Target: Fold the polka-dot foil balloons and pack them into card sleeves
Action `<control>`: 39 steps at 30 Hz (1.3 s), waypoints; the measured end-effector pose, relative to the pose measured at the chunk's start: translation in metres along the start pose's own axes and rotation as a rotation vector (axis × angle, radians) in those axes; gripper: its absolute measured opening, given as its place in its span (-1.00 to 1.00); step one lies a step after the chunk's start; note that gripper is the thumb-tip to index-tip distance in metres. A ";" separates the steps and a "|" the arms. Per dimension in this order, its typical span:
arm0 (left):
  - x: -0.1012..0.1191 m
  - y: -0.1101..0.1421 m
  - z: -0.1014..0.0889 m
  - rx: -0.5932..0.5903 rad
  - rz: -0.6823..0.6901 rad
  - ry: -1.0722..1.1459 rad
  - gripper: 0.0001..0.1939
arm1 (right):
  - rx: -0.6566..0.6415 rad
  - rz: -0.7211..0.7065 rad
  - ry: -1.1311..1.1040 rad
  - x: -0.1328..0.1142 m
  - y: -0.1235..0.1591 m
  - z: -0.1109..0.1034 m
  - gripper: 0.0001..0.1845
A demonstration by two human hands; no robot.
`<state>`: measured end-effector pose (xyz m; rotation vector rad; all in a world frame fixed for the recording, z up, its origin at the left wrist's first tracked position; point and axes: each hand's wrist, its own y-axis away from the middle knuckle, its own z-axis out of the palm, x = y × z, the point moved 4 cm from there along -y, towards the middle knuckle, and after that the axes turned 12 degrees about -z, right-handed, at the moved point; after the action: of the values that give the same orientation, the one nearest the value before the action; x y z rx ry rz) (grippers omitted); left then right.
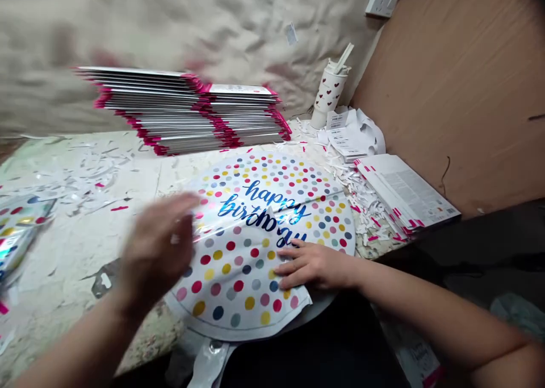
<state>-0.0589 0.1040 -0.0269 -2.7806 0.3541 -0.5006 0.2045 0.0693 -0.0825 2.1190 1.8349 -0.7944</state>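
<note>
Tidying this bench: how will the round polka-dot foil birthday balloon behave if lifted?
The round polka-dot foil balloon will probably feel light and floppy, lying flat and creased. Its glossy film looks slippery, so it may slide under the right hand.

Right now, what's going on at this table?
A person is handling a flat, round foil balloon printed with colored dots and "happy birthday." Their right hand rests flat on it, while their left hand, blurred with movement, is raised over its edge. Another foil balloon lies at the left. Behind them are stacks of flat silver packets with pink edges, and white paper scraps lie on the table.
</note>
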 end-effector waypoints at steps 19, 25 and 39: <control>0.025 0.005 0.083 -0.619 0.153 -0.179 -0.36 | 0.331 0.809 -0.157 0.056 -0.011 -0.040 -0.61; -0.031 0.039 0.002 -0.101 -0.354 -0.107 -0.52 | 0.266 0.961 -0.096 0.071 -0.029 -0.042 -0.62; 0.070 0.088 0.068 -0.151 0.344 -0.244 -0.22 | 0.086 0.370 0.395 0.012 -0.056 -0.005 -0.35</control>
<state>0.0131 0.0184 -0.0957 -2.7923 0.8212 -0.0536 0.1527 0.0928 -0.0753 2.7148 1.5058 -0.3936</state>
